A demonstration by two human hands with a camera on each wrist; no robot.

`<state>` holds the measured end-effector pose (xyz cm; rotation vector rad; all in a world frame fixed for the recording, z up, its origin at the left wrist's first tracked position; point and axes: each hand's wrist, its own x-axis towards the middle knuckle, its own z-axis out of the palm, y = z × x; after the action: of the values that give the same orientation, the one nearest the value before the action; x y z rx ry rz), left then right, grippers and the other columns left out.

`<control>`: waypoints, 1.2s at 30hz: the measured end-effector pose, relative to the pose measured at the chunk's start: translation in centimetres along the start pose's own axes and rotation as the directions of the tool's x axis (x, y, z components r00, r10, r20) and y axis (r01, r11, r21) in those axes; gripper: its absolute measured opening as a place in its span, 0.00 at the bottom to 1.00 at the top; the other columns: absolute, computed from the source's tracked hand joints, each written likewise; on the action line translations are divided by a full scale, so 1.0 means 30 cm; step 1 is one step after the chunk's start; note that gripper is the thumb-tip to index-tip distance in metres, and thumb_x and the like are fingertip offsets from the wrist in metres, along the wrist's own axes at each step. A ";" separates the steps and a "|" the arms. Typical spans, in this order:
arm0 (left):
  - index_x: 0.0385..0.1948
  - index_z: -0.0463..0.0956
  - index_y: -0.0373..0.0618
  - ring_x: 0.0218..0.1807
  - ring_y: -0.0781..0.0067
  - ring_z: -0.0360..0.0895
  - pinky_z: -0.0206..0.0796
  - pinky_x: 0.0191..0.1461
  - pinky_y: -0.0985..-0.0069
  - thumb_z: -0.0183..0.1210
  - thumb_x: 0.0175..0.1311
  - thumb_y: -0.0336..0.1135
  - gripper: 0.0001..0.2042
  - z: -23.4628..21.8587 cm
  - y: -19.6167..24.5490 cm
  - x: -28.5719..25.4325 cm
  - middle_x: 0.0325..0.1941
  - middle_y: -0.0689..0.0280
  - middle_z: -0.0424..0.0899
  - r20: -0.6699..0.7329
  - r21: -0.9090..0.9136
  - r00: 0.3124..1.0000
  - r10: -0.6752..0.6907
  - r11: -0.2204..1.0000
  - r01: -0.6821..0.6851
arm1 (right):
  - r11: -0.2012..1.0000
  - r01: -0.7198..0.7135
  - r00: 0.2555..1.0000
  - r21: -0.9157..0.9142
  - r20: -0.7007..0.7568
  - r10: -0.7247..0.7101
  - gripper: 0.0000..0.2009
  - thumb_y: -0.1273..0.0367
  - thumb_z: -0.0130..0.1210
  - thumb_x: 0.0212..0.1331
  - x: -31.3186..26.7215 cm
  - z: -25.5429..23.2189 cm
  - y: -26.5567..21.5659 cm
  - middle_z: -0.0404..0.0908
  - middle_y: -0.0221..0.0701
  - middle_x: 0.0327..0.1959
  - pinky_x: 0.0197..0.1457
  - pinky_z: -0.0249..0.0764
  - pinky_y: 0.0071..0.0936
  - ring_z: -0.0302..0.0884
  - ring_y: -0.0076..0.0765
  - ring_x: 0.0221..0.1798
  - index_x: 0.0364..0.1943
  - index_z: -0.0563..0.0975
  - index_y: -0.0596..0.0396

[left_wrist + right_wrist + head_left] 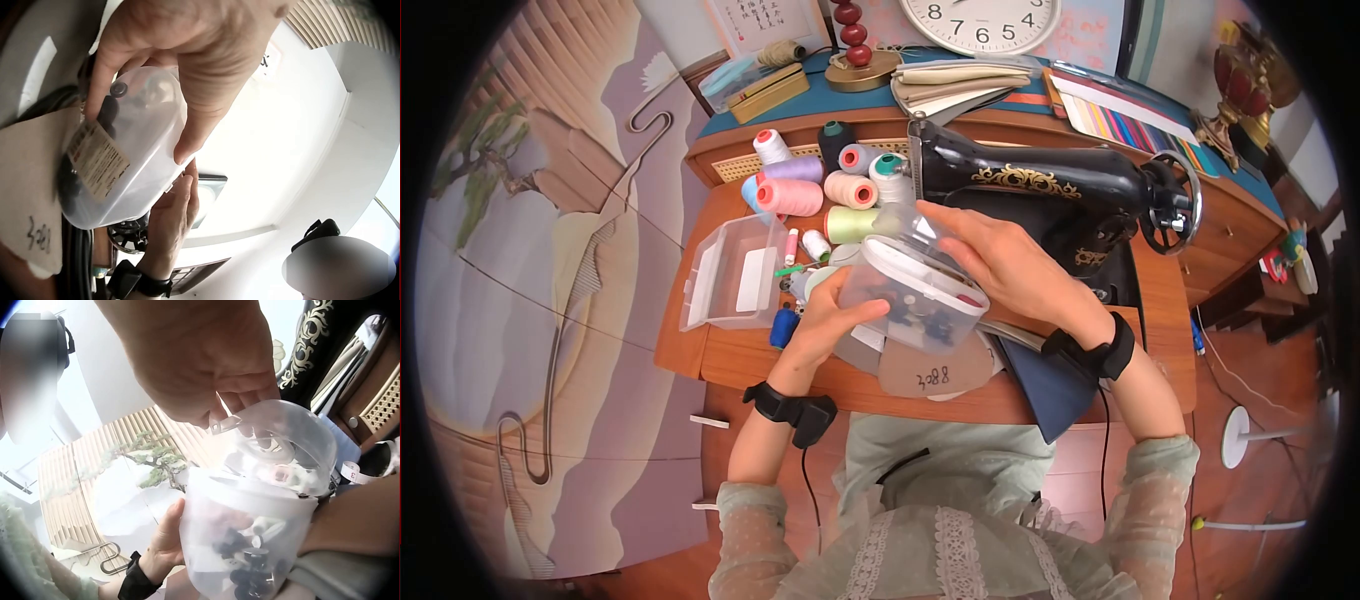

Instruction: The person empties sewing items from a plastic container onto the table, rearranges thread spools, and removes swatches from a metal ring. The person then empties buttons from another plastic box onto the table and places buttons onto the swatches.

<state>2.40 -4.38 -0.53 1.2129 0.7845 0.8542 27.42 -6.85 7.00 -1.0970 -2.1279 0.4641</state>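
Observation:
My left hand (pixel 833 318) holds a clear plastic tub (pixel 930 335) tilted over the table's front, its thumb near the rim. Small dark and pale pieces, some round like buttons (pixel 253 565), lie inside the tub, and a printed label (pixel 97 159) is stuck on its wall. The fingers of my right hand (pixel 1005 268) hold the clear lid (pixel 315 434) raised at an angle above the tub's mouth. In the right wrist view the lid's lower edge is close to the rim. Beneath the tub lies a tan pattern piece (pixel 935 372) marked 3088.
A black sewing machine (pixel 1040 170) stands behind my right hand. Several thread spools (pixel 790 196) crowd the back left, beside an open clear box (pixel 730 275). A blue spool (pixel 783 326) is near the front edge. A dark blue folder (pixel 1050 390) overhangs the table's front.

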 end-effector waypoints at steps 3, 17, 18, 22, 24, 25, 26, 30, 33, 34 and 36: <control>0.54 0.69 0.34 0.53 0.75 0.73 0.66 0.56 0.76 0.68 0.51 0.29 0.27 -0.005 0.015 -0.001 0.52 0.63 0.77 0.017 0.020 1.000 -0.016 1.000 0.016 | 0.998 0.024 0.998 0.054 -0.061 -0.021 0.18 0.68 0.47 0.66 0.000 -0.002 0.021 0.78 0.48 0.45 0.47 0.72 0.41 0.76 0.56 0.46 0.59 0.69 0.56; 0.61 0.62 0.35 0.59 0.72 0.68 0.59 0.64 0.74 0.71 0.44 0.31 0.38 -0.139 0.026 -0.039 0.58 0.63 0.72 0.072 -0.045 0.989 0.129 0.991 -0.126 | 0.995 0.008 0.977 0.104 -0.215 0.015 0.21 0.64 0.51 0.64 -0.015 -0.034 0.052 0.78 0.45 0.48 0.53 0.71 0.37 0.76 0.49 0.51 0.59 0.68 0.59; 0.61 0.62 0.34 0.60 0.71 0.68 0.58 0.64 0.74 0.71 0.44 0.31 0.39 -0.150 0.031 -0.046 0.58 0.63 0.72 0.060 -0.037 0.987 0.150 0.988 -0.148 | 0.990 -0.064 0.983 0.124 -0.163 0.084 0.22 0.64 0.53 0.62 -0.030 -0.049 0.052 0.77 0.46 0.49 0.53 0.71 0.37 0.76 0.49 0.51 0.58 0.69 0.59; 0.61 0.61 0.33 0.60 0.70 0.68 0.58 0.65 0.73 0.71 0.43 0.35 0.40 -0.183 0.060 -0.102 0.58 0.62 0.72 -0.025 -0.026 0.989 0.147 0.989 -0.147 | 0.948 -0.317 0.925 0.002 0.220 0.309 0.27 0.61 0.61 0.54 -0.095 -0.108 0.051 0.77 0.47 0.49 0.54 0.71 0.38 0.75 0.49 0.53 0.57 0.70 0.58; 0.61 0.61 0.32 0.60 0.70 0.68 0.57 0.65 0.73 0.71 0.43 0.37 0.40 -0.205 0.052 -0.113 0.58 0.61 0.72 -0.079 -0.007 0.986 0.148 0.989 -0.149 | 0.958 -0.264 0.923 -0.111 0.259 0.285 0.29 0.60 0.63 0.50 -0.148 -0.079 0.080 0.76 0.47 0.50 0.55 0.71 0.38 0.74 0.49 0.53 0.57 0.71 0.56; 0.61 0.61 0.32 0.60 0.70 0.68 0.57 0.65 0.73 0.71 0.43 0.37 0.40 -0.212 0.048 -0.112 0.58 0.61 0.72 -0.079 -0.009 0.986 0.148 0.989 -0.150 | 0.955 -0.201 0.917 -0.219 0.301 0.262 0.32 0.58 0.66 0.46 -0.170 -0.059 0.089 0.76 0.48 0.50 0.56 0.71 0.38 0.74 0.50 0.53 0.57 0.71 0.55; 0.61 0.61 0.32 0.60 0.70 0.68 0.57 0.65 0.73 0.71 0.43 0.37 0.40 -0.219 0.042 -0.112 0.57 0.61 0.72 -0.068 -0.016 0.986 0.150 0.988 -0.151 | 0.957 -0.179 0.916 -0.227 0.317 0.246 0.37 0.54 0.68 0.40 -0.175 -0.042 0.082 0.75 0.46 0.52 0.57 0.70 0.40 0.72 0.52 0.55 0.59 0.70 0.50; 0.60 0.62 0.32 0.60 0.70 0.68 0.57 0.65 0.73 0.70 0.44 0.34 0.38 -0.230 0.003 -0.107 0.57 0.61 0.73 -0.048 -0.033 0.990 0.135 0.990 -0.137 | 0.901 -0.035 0.970 -0.432 0.203 0.135 0.42 0.54 0.69 0.39 -0.207 0.055 0.130 0.72 0.47 0.56 0.57 0.68 0.45 0.69 0.55 0.59 0.64 0.64 0.48; 0.61 0.62 0.34 0.60 0.70 0.68 0.58 0.65 0.73 0.69 0.46 0.32 0.37 -0.232 -0.023 -0.103 0.57 0.61 0.72 -0.030 0.065 0.993 0.118 0.991 -0.116 | 0.903 -0.221 0.886 -0.370 0.312 0.344 0.43 0.58 0.69 0.37 -0.182 0.059 0.116 0.74 0.47 0.51 0.56 0.69 0.44 0.69 0.56 0.57 0.64 0.63 0.48; 0.61 0.62 0.34 0.60 0.70 0.68 0.58 0.65 0.73 0.69 0.46 0.32 0.37 -0.229 -0.029 -0.101 0.57 0.61 0.72 -0.029 0.062 0.993 0.117 0.991 -0.115 | 0.890 -0.211 0.898 -0.403 0.280 0.340 0.42 0.60 0.68 0.36 -0.181 0.064 0.108 0.75 0.46 0.48 0.54 0.70 0.42 0.70 0.55 0.54 0.63 0.64 0.48; 0.61 0.63 0.35 0.59 0.70 0.68 0.58 0.64 0.72 0.69 0.46 0.31 0.36 -0.221 -0.032 -0.097 0.57 0.62 0.72 -0.054 0.036 0.995 0.089 0.996 -0.087 | 0.877 -0.203 0.909 -0.436 0.248 0.334 0.41 0.61 0.68 0.36 -0.183 0.067 0.096 0.76 0.45 0.45 0.52 0.72 0.40 0.72 0.53 0.52 0.62 0.65 0.49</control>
<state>-4.62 -4.06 -2.50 1.2658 0.7976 0.9538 29.85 -9.66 1.66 -1.6702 -2.4288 0.3545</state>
